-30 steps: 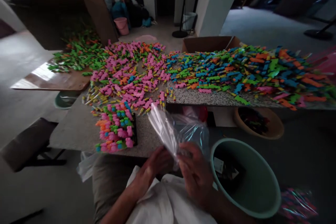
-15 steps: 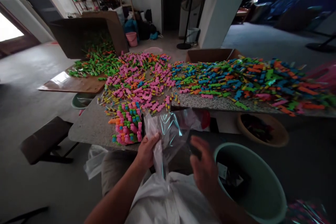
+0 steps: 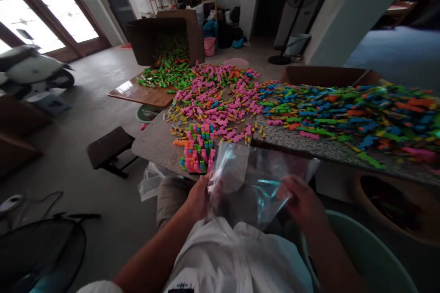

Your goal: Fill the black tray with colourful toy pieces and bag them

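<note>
A clear plastic bag (image 3: 256, 183) is stretched between my two hands above my lap. My left hand (image 3: 200, 198) is closed on the bag's left edge, with fingers partly seen through the film. My right hand (image 3: 302, 199) pinches the bag on its right side. Just beyond my left hand, at the table's edge, stands a tight block of small bear-shaped pieces (image 3: 198, 149) in pink, green, blue and orange. Many loose pink pieces with yellow ends (image 3: 220, 105) lie scattered behind it.
A long heap of blue, green and orange pieces (image 3: 343, 110) covers the right-hand tabletop. A tipped cardboard box (image 3: 190, 36) spills green pieces onto a brown board (image 3: 137, 94). At my right stands a green tub (image 3: 364, 247); a dark stool (image 3: 110, 146) is left.
My right hand has come to the bag and now grips it. The bag is spread out wider to the right. The view has turned left.
</note>
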